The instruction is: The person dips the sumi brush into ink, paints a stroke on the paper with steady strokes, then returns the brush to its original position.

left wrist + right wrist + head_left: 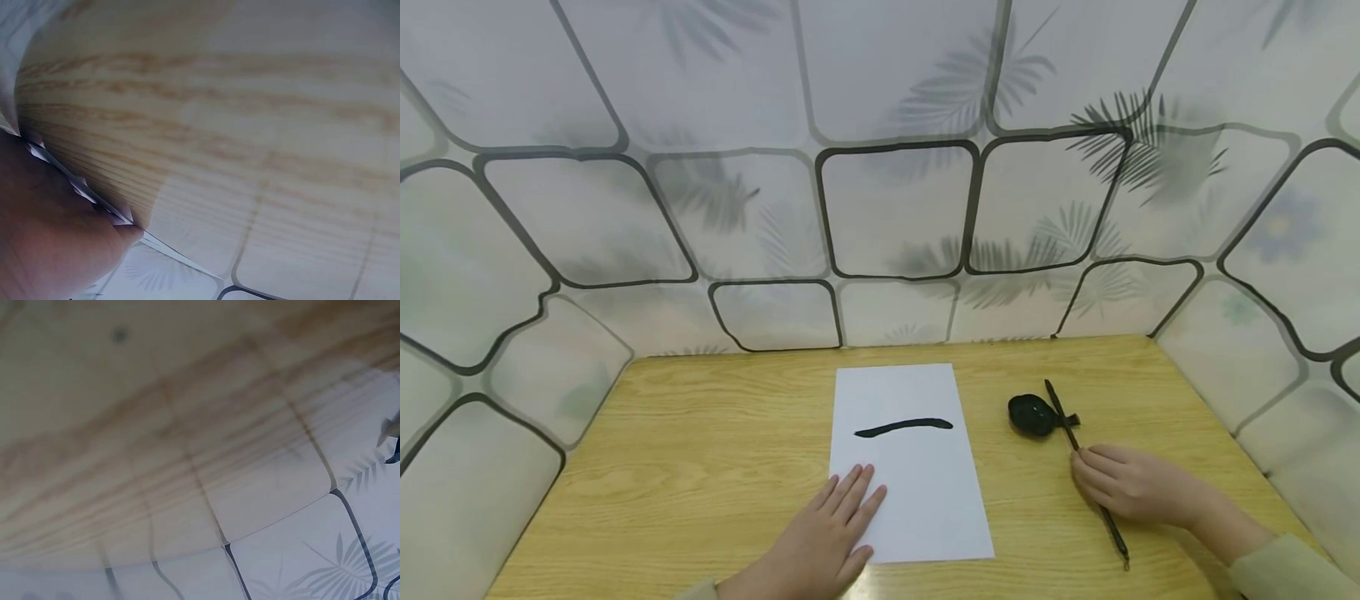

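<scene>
A sheet of white paper [917,492] lies on the table, with one black brush stroke [904,427] across its upper part. My left hand [823,533] rests with straight, slightly spread fingers on the paper's lower left edge. In the left wrist view, that hand [56,231] fills the lower left corner. To the right of the paper, my right hand [1131,483] holds a dark writing brush [1112,532] by the middle of its handle. The brush's far end lies across the short handle of a black ink dish [1032,415]. The right wrist view hardly shows the hand.
The wood-grain table [700,450] is enclosed at the back and sides by a pale wall [895,208] with dark stone outlines and leaf prints. The ink dish stands between the paper and the right wall.
</scene>
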`<control>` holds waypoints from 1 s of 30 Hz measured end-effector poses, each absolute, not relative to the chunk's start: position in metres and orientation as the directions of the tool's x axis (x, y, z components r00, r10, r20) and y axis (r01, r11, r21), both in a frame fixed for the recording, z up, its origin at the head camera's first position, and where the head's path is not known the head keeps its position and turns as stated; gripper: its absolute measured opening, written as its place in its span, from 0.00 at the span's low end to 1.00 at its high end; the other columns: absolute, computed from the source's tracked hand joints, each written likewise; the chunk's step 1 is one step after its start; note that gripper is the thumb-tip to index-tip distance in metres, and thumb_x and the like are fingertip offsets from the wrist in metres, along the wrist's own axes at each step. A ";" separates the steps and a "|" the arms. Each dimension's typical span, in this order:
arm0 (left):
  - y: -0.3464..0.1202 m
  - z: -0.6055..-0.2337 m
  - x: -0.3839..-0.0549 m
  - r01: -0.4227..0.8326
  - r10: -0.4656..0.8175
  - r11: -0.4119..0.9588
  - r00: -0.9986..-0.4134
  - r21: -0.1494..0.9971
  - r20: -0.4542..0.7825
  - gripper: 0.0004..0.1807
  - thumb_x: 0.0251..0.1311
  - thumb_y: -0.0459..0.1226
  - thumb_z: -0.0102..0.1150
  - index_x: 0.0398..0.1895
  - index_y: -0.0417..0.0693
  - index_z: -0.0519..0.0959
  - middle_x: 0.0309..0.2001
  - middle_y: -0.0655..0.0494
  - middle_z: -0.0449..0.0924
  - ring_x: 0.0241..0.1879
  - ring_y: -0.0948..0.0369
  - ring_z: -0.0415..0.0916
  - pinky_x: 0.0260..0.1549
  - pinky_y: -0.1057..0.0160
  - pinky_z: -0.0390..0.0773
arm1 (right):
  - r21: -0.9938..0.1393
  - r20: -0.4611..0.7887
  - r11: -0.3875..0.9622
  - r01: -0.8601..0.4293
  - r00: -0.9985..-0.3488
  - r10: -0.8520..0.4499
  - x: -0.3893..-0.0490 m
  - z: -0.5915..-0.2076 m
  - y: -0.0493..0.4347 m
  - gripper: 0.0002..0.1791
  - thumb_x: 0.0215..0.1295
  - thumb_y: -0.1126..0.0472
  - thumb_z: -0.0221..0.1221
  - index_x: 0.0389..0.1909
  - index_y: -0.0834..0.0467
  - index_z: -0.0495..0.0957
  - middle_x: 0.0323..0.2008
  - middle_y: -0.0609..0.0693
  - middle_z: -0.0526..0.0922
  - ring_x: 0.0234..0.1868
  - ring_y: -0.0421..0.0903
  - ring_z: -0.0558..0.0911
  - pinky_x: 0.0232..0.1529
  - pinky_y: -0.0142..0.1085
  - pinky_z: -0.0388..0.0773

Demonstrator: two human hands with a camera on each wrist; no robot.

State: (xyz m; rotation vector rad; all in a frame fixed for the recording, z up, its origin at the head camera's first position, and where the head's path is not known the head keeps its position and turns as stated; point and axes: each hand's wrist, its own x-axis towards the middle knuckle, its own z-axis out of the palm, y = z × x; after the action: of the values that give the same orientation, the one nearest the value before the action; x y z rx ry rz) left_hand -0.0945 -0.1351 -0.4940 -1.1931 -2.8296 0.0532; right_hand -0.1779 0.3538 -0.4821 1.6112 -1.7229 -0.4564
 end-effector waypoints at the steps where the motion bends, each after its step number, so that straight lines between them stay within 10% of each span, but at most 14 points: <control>1: -0.135 -0.494 -0.095 0.714 0.716 0.698 -0.696 -0.060 0.051 0.35 0.83 0.55 0.38 0.83 0.46 0.61 0.83 0.39 0.58 0.82 0.46 0.61 0.74 0.46 0.72 | 0.691 0.262 0.154 -0.707 0.045 -0.964 -0.178 -0.483 0.354 0.31 0.85 0.72 0.31 0.40 0.60 0.86 0.40 0.54 0.90 0.40 0.45 0.88 0.41 0.36 0.87; 30: -0.135 -0.493 -0.093 0.705 0.708 0.706 -0.702 -0.068 0.078 0.35 0.81 0.55 0.42 0.83 0.47 0.62 0.83 0.40 0.59 0.82 0.48 0.61 0.75 0.48 0.70 | 0.693 0.255 0.150 -0.705 0.045 -0.966 -0.177 -0.481 0.356 0.31 0.86 0.73 0.30 0.39 0.59 0.84 0.40 0.53 0.90 0.40 0.45 0.87 0.41 0.36 0.85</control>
State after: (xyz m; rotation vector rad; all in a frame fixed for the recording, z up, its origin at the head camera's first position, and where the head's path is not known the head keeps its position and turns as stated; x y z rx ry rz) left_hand -0.0935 -0.1352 -0.4934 -1.1666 -2.8102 0.0498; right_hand -0.1772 0.3556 -0.4812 1.6143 -1.7181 -0.4658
